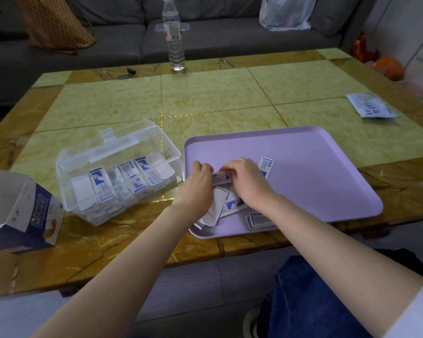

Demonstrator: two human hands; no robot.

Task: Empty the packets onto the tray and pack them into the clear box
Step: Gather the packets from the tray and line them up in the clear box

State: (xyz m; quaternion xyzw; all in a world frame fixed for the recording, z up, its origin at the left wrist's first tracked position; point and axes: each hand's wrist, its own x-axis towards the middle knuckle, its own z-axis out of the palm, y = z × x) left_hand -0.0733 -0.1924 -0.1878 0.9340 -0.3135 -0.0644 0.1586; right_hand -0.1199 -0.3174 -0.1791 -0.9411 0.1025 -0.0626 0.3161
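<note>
- On the near left of the lilac tray (315, 167), the left hand (200, 178) and right hand (247, 176) come together, both pinching a small stack of packets (221, 178).
- Loose packets (230, 203) lie on the tray under the wrists.
- The clear box (117, 181), lid open and largely filled, sits on the desk (108, 106) just left of the tray.
- Best to square the stack's edges first, then slot it upright beside the rows.

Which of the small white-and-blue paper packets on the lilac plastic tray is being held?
The thin white-and-blue bundle pinched between the left hand and right hand; the other packets lie loose on the lilac tray.
</note>
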